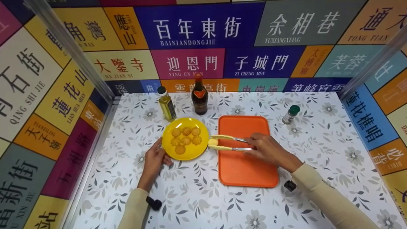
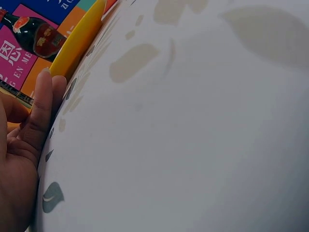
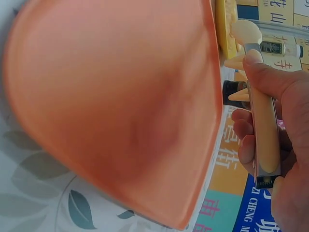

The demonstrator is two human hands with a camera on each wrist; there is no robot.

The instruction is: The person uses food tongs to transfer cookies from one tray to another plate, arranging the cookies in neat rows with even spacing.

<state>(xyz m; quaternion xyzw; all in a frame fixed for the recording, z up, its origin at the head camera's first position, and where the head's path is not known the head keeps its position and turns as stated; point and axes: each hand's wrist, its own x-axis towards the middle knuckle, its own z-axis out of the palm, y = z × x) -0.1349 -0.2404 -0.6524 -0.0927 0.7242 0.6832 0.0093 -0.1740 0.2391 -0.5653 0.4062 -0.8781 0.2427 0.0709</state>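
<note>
In the head view, my right hand (image 1: 265, 149) grips a pair of tongs (image 1: 240, 149) with metal arms and pale yellow tips. A small round cookie (image 1: 213, 142) lies between those tips, at the right rim of a yellow plate (image 1: 194, 155). Several swirled cookies (image 1: 186, 141) sit in rows on the plate. My left hand (image 1: 155, 156) rests at the plate's left edge. Fairly straight fingers reach the rim in the left wrist view. In the right wrist view, thumb and fingers wrap the tongs' handle (image 3: 265, 130), above the orange tray (image 3: 111, 96).
The orange tray (image 1: 248, 173) lies right of the plate on a leaf-patterned cloth. Behind the plate stand an oil bottle (image 1: 168, 109) and a dark bottle with a red cap (image 1: 200, 103). A green-capped jar (image 1: 289, 116) stands at the back right. Sign-covered panels border the table.
</note>
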